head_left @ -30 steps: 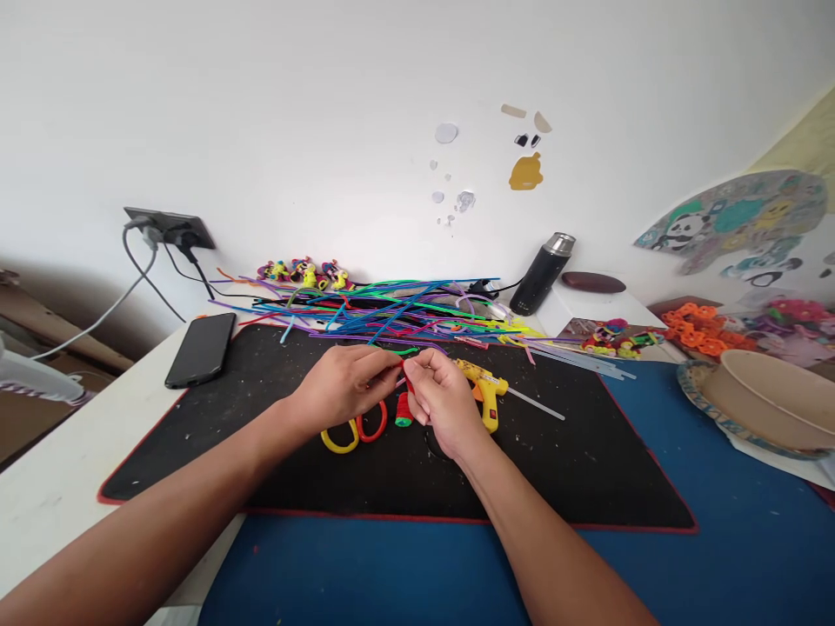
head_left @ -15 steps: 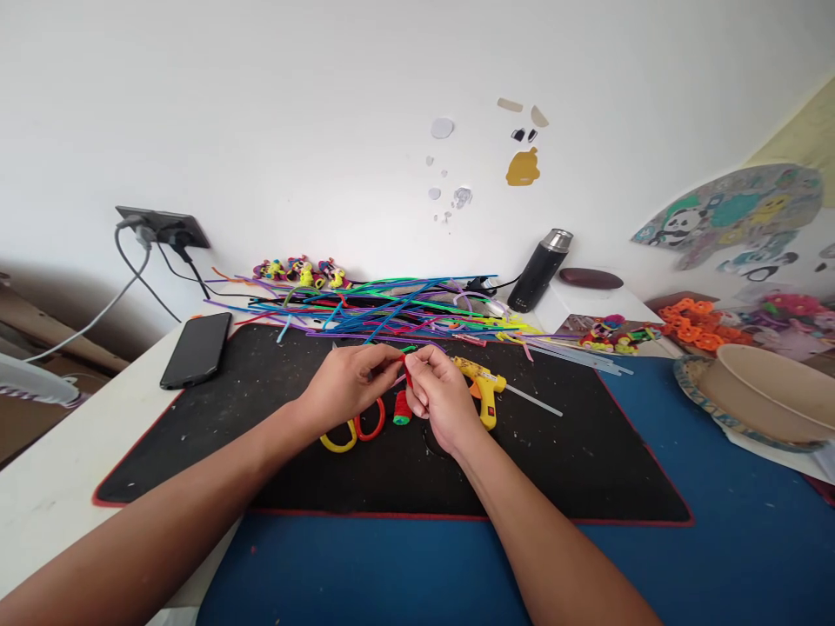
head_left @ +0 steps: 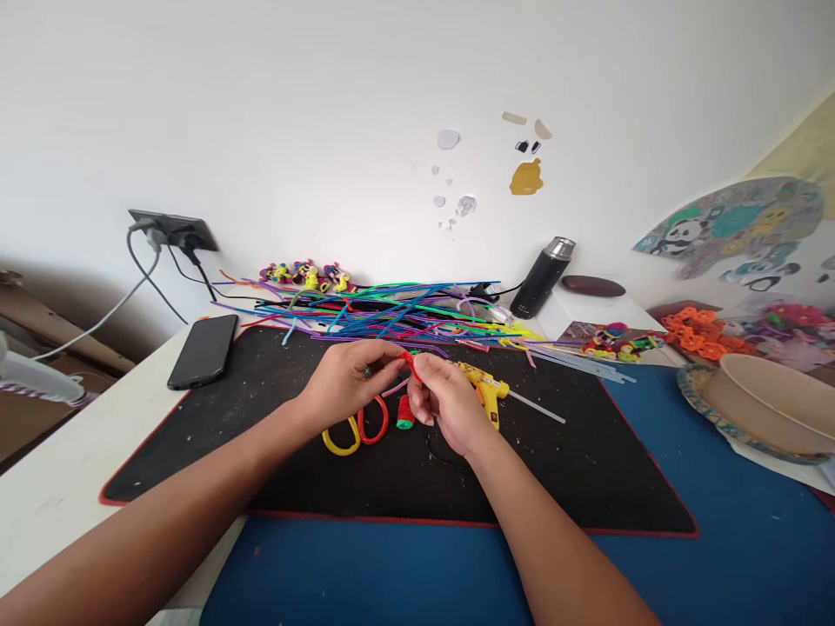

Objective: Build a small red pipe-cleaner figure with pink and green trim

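Over the black mat (head_left: 541, 478), my left hand (head_left: 343, 382) and my right hand (head_left: 450, 404) meet with fingertips pinched. Between them is a short piece of red pipe cleaner (head_left: 410, 359), partly hidden by the fingers. Just below the fingertips, a red coiled pipe-cleaner roll with a green end (head_left: 405, 413) stands on the mat. Scissors with one yellow and one red handle (head_left: 358, 428) lie under my left hand, their blades mostly covered. Behind my right hand rests a yellow glue gun (head_left: 490, 391), a clear glue stick poking out of it.
Many coloured pipe cleaners (head_left: 391, 315) lie heaped along the wall. A phone (head_left: 203, 351) is at the left, a black thermos (head_left: 541, 280) at the back right. Small pipe-cleaner figures (head_left: 311, 276) sit by the wall. Bowls (head_left: 783, 396) stand at the right edge.
The view has shifted slightly. My right hand has turned a little and its fingers have loosened, so more of the red pipe cleaner shows between my fingertips.
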`<state>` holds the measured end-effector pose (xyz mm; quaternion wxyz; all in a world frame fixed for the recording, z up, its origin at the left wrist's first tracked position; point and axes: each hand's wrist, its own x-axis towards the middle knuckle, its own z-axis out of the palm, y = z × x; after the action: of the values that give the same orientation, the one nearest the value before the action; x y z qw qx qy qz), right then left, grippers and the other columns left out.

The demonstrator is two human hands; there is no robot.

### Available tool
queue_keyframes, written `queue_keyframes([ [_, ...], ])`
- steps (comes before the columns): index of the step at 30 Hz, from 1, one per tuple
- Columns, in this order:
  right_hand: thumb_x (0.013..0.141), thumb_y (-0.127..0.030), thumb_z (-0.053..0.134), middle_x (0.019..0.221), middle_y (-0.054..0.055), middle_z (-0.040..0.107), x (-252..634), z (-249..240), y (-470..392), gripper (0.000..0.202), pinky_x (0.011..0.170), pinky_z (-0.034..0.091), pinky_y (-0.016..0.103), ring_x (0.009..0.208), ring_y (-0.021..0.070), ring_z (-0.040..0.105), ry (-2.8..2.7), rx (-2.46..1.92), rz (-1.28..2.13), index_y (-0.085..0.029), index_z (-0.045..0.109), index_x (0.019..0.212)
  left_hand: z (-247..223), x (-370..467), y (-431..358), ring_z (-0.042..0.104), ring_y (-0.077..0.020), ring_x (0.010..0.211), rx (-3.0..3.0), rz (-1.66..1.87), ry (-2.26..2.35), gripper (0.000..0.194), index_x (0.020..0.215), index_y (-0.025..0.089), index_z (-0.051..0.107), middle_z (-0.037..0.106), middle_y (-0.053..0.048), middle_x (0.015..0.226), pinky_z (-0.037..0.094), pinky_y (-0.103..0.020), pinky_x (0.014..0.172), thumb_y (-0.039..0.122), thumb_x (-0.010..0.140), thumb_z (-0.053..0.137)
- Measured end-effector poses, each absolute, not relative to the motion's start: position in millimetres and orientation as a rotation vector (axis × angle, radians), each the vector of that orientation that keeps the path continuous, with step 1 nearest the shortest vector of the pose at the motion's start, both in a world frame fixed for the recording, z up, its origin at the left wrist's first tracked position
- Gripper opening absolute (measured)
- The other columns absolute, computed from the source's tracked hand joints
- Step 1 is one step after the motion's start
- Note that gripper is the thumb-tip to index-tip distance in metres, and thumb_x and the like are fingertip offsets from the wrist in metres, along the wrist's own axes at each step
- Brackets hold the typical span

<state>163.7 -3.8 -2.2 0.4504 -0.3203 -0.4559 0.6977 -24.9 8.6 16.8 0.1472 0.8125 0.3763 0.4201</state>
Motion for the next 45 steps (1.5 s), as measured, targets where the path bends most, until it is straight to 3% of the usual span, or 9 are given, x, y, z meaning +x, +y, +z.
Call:
queue_keyframes([
  [6,0.084,-0.049,0.08,0.053,-0.008,0.052,165,-5,-3,0.035,0.038,0.026,0.02,0.041,0.0084,0.045,-1.125,-0.846,1.695,-0.019,0.064,0.094,17,-28,11,0.073,-0.0142,0.08,2.355,1.147,1.061,0.017,0.109,0.018,0.076,0.081,-0.003,0.096,0.052,-0.021,0.072,0.026,0.101,0.063],
  [19,0.087,-0.051,0.075,0.051,-0.009,0.049,165,-2,-4,0.033,0.038,0.027,0.021,0.04,0.0085,0.044,-1.231,-0.875,1.66,-0.02,0.063,0.087,26,-28,9,0.072,-0.0154,0.076,2.151,1.122,1.136,0.018,0.095,0.02,0.079,0.08,-0.002,0.088,0.053,-0.022,0.069,0.033,0.097,0.067],
  [25,0.091,-0.051,0.069,0.048,-0.01,0.047,163,-6,-4,0.03,0.042,0.032,0.022,0.039,0.0091,0.044,-1.399,-0.97,1.47,-0.021,0.063,0.088,24,-24,9,0.073,-0.016,0.072,2.074,1.12,1.224,0.022,0.091,0.02,0.079,0.082,-0.002,0.087,0.053,-0.022,0.063,0.036,0.096,0.066],
  [30,0.095,-0.042,0.062,0.052,-0.008,0.048,164,-7,-4,0.023,0.047,0.033,0.025,0.042,0.0099,0.043,-1.561,-1.094,1.234,-0.021,0.064,0.086,18,-26,11,0.075,-0.0174,0.077,2.359,1.081,1.266,0.019,0.098,0.019,0.078,0.082,-0.003,0.091,0.054,-0.024,0.069,0.029,0.097,0.061],
  [38,0.096,-0.027,0.059,0.054,-0.006,0.048,165,-7,-6,0.018,0.068,0.045,0.032,0.05,0.0133,0.04,-1.805,-1.201,0.755,-0.024,0.065,0.079,1,-32,15,0.076,-0.019,0.08,2.756,0.945,1.234,0.027,0.106,0.019,0.077,0.081,-0.006,0.094,0.057,-0.026,0.072,0.026,0.104,0.051],
  [45,0.092,-0.023,0.064,0.053,-0.005,0.046,168,-3,-7,0.018,0.063,0.035,0.031,0.051,0.0155,0.039,-1.787,-1.134,0.703,-0.026,0.066,0.075,0,-33,18,0.075,-0.0177,0.077,2.671,0.885,1.115,0.023,0.102,0.021,0.077,0.081,-0.004,0.09,0.056,-0.024,0.068,0.024,0.102,0.055],
])
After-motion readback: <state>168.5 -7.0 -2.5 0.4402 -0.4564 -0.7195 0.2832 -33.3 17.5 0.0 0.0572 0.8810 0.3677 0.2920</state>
